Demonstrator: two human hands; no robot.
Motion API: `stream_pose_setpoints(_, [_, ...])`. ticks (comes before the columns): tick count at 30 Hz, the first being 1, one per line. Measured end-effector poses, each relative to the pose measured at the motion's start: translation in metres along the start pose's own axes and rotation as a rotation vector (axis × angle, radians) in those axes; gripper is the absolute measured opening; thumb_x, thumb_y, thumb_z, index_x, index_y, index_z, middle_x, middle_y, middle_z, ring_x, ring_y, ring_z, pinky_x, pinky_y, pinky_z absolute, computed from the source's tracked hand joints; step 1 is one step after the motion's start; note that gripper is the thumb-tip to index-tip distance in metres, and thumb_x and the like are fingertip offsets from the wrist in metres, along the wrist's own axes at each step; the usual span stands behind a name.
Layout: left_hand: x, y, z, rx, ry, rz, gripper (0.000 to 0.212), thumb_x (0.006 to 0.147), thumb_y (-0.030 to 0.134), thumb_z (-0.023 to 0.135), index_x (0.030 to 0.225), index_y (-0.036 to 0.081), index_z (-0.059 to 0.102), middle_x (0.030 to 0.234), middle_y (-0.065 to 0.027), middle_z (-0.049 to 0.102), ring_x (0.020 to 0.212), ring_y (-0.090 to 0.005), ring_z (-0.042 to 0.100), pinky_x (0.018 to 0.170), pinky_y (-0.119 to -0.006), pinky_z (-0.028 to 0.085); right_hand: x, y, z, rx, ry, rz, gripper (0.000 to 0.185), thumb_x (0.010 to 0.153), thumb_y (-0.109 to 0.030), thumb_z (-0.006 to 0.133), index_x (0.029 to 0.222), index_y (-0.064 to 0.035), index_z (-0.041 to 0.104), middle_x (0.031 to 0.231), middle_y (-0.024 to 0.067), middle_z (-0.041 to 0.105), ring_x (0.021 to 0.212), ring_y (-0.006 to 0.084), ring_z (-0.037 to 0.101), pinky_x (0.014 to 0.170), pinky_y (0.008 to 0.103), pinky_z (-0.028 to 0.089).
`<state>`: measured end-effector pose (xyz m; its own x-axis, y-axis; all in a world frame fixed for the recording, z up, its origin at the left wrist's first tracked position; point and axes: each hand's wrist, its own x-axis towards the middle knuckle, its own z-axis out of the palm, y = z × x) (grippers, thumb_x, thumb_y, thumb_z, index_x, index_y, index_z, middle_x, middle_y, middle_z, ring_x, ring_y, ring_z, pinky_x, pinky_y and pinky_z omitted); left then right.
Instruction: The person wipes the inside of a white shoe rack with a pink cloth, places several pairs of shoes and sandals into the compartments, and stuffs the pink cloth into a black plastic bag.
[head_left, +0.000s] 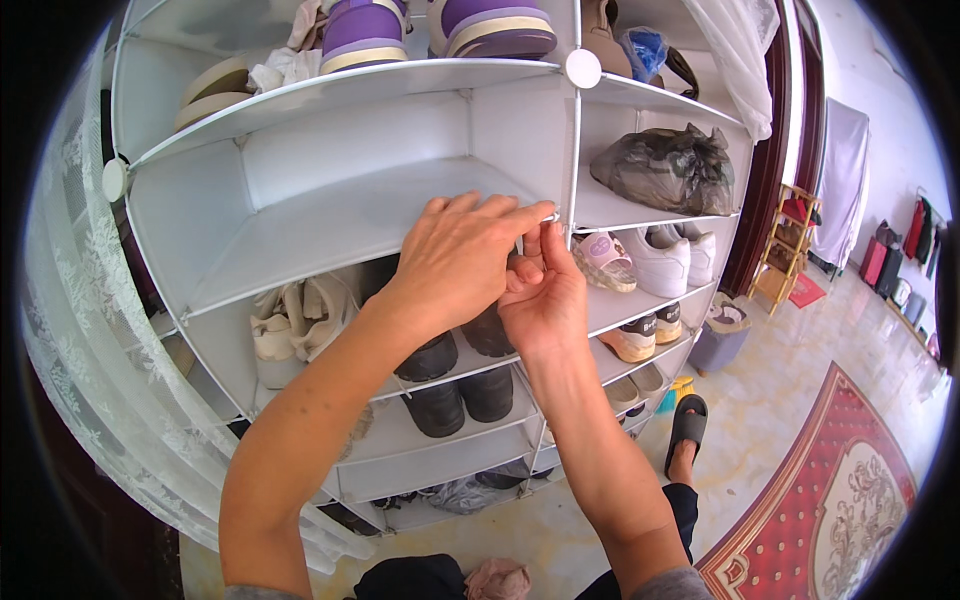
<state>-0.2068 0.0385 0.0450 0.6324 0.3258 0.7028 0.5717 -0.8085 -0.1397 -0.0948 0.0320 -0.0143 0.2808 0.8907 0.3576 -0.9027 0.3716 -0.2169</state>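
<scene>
A white shoe rack with plastic panels and a thin frame stands before me. My left hand reaches over the front of a bare compartment, its index fingertip at the rack's middle upright. Just below it, my right hand is raised palm up, thumb and fingers pinched at the same corner. Between the fingertips shows a bit of a small white fitting, mostly covered, so its shape is unclear. The left thumb is hidden. A round white connector cap sits higher on that upright.
Purple sneakers, white sneakers, black shoes and a dark plastic bag occupy other compartments. A lace curtain hangs along the left side. At the right lie a red patterned rug and a grey bin.
</scene>
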Motion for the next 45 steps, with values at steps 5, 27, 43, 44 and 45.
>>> stream_pose_setpoints(5, [0.002, 0.003, -0.001, -0.037, 0.003, 0.016, 0.044, 0.081, 0.011, 0.053, 0.123, 0.019, 0.058, 0.115, -0.006, 0.061, 0.107, -0.0257, 0.056, 0.089, -0.038, 0.039, 0.01, 0.005, -0.005, 0.052, -0.019, 0.068, 0.018, 0.095, -0.025, 0.053, 0.104, -0.0101, 0.054, 0.095, -0.001, 0.059, 0.057, 0.0085, 0.041, 0.054, 0.0233, 0.035])
stream_pose_setpoints(27, [0.014, -0.001, 0.004, -0.054, 0.089, 0.007, 0.03, 0.082, 0.008, 0.054, 0.109, 0.012, 0.065, 0.095, -0.0083, 0.066, 0.091, -0.0307, 0.059, 0.082, -0.042, 0.041, -0.003, 0.004, 0.003, 0.039, -0.031, -0.029, 0.025, 0.093, -0.035, 0.057, 0.105, -0.0129, 0.054, 0.09, -0.0035, 0.058, 0.058, 0.0073, 0.043, 0.054, 0.0227, 0.036])
stream_pose_setpoints(43, [0.031, 0.007, 0.027, -0.037, 0.332, -0.021, 0.011, 0.078, 0.023, 0.064, 0.082, 0.014, 0.067, 0.077, -0.0067, 0.065, 0.078, -0.0286, 0.062, 0.066, -0.042, 0.048, -0.02, 0.006, -0.028, -0.162, -0.096, 0.063, 0.01, 0.09, -0.022, 0.058, 0.091, -0.0113, 0.058, 0.074, -0.0044, 0.057, 0.054, 0.0062, 0.044, 0.054, 0.0229, 0.038])
stream_pose_setpoints(44, [0.035, 0.014, 0.033, -0.053, 0.378, 0.002, 0.01, 0.078, 0.022, 0.063, 0.081, 0.013, 0.066, 0.077, -0.0063, 0.065, 0.077, -0.028, 0.062, 0.067, -0.041, 0.047, -0.021, -0.004, -0.036, -0.216, -0.113, 0.047, 0.009, 0.09, -0.02, 0.057, 0.089, -0.0108, 0.058, 0.073, -0.0042, 0.057, 0.054, 0.0063, 0.044, 0.054, 0.0228, 0.038])
stream_pose_setpoints(45, [0.035, 0.017, 0.04, -0.058, 0.413, 0.023, 0.009, 0.078, 0.022, 0.063, 0.079, 0.013, 0.065, 0.076, -0.0059, 0.065, 0.077, -0.0274, 0.062, 0.068, -0.04, 0.047, -0.021, -0.006, -0.042, -0.257, -0.127, 0.038, 0.008, 0.089, -0.019, 0.057, 0.088, -0.0104, 0.058, 0.072, -0.004, 0.057, 0.054, 0.0063, 0.044, 0.054, 0.0228, 0.039])
